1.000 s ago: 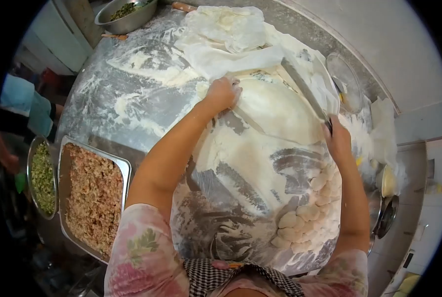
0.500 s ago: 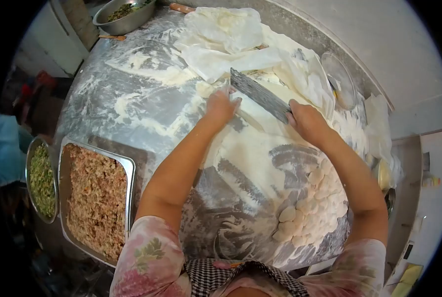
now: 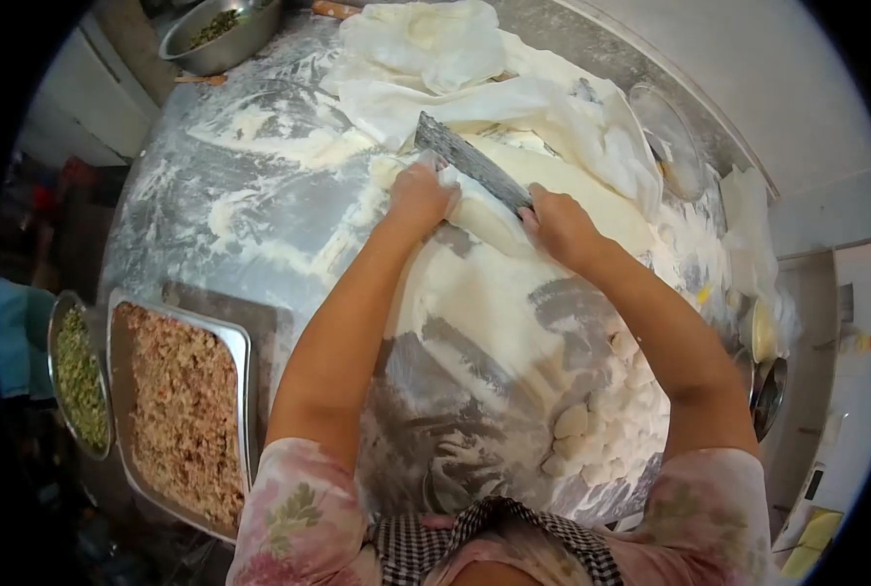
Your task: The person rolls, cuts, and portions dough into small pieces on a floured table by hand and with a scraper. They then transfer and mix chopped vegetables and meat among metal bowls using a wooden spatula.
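Observation:
A long dark knife (image 3: 475, 164) lies slantwise over pale dough (image 3: 489, 217), its handle in my closed right hand (image 3: 560, 223). My left hand (image 3: 422, 198) is closed at the dough's left end, near the far tip of the blade; its fingertips are partly hidden, and dough shows beside them. Behind the blade, a wider sheet of dough (image 3: 592, 190) lies partly under a white cloth (image 3: 514, 105). Loose flour covers the table (image 3: 289, 205) around both hands.
Several small flattened dough pieces (image 3: 601, 439) lie at the near right. A tray of minced filling (image 3: 186, 415) and a bowl of chopped greens (image 3: 82, 381) stand at the left. A metal bowl (image 3: 223, 37) is at the back left, a clear lid (image 3: 668, 142) at the back right.
My right hand has brought the knife from the right side over to the dough beside my left hand. More of the dough sheet behind the blade now shows.

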`<move>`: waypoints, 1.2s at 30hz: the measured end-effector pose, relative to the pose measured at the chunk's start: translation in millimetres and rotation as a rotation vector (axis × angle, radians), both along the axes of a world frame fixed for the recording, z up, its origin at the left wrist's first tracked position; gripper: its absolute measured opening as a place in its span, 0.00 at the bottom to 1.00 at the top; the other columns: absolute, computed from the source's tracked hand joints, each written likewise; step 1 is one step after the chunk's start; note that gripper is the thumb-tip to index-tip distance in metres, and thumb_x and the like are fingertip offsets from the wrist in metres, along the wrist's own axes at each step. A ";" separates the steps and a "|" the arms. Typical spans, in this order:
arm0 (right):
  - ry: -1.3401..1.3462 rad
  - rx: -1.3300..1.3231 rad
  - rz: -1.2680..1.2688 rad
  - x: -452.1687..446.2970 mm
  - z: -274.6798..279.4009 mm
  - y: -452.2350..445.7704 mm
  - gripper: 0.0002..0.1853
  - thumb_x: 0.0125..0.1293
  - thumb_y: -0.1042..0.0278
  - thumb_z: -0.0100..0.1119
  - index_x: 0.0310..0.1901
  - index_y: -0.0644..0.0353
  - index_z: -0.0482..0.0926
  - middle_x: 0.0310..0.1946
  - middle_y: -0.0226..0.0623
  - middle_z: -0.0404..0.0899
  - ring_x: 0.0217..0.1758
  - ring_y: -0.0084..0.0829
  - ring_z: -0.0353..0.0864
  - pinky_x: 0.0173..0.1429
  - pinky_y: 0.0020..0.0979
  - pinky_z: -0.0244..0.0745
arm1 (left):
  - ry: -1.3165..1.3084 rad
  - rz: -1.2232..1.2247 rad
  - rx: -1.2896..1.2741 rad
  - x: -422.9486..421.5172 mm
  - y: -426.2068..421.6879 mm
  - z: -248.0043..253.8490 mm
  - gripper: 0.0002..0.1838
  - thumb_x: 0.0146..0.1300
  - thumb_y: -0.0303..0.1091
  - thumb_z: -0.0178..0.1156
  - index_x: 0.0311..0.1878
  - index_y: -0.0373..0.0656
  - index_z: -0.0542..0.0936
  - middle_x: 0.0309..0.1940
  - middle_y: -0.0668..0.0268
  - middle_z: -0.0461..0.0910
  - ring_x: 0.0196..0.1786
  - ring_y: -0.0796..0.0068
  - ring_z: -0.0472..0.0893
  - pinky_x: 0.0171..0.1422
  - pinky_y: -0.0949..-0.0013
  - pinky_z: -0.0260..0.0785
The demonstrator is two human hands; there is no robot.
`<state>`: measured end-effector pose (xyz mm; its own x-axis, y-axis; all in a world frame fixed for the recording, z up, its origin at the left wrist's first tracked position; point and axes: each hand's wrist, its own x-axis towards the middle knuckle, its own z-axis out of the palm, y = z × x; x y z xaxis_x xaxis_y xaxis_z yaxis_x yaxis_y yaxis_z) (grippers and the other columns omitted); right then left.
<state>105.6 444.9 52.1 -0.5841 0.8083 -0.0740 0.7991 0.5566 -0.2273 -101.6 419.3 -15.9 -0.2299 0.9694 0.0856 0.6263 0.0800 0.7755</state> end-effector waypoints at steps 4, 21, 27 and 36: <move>-0.038 -0.003 0.025 0.4 0.2 0.2 0.10 0.62 0.65 0.51 0.36 0.64 0.70 0.28 0.54 0.77 0.34 0.53 0.77 0.39 0.49 0.70 | -0.119 -0.011 0.045 19.0 -45.4 32.9 0.17 0.51 0.37 0.65 0.42 0.40 0.73 0.33 0.55 0.79 0.37 0.56 0.78 0.42 0.62 0.70; -0.437 0.146 0.385 81.2 100.2 -2.7 0.06 0.59 0.68 0.53 0.32 0.61 0.72 0.23 0.44 0.76 0.30 0.48 0.76 0.34 0.45 0.69 | 0.480 -0.515 0.158 55.8 -25.4 78.1 0.18 0.53 0.41 0.64 0.43 0.40 0.77 0.36 0.53 0.79 0.44 0.53 0.77 0.47 0.57 0.70; -0.285 0.069 0.393 112.5 46.4 35.3 0.07 0.59 0.66 0.55 0.36 0.58 0.74 0.24 0.43 0.77 0.31 0.48 0.77 0.37 0.45 0.70 | 0.601 -0.635 -0.052 86.3 10.2 58.5 0.09 0.55 0.37 0.58 0.32 0.42 0.80 0.29 0.55 0.80 0.37 0.54 0.80 0.42 0.57 0.72; -0.210 -0.006 0.132 120.2 1.0 9.7 0.06 0.59 0.69 0.49 0.33 0.57 0.77 0.29 0.47 0.78 0.35 0.48 0.79 0.40 0.46 0.72 | 0.819 -0.545 -0.237 113.6 -20.5 68.0 0.10 0.55 0.35 0.55 0.35 0.43 0.84 0.32 0.56 0.82 0.38 0.58 0.82 0.42 0.60 0.74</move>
<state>225.8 454.6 53.1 -0.6556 0.7254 -0.2098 0.7498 0.6583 -0.0671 11.9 398.8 52.2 0.2926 0.9373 -0.1894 0.9557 -0.2798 0.0917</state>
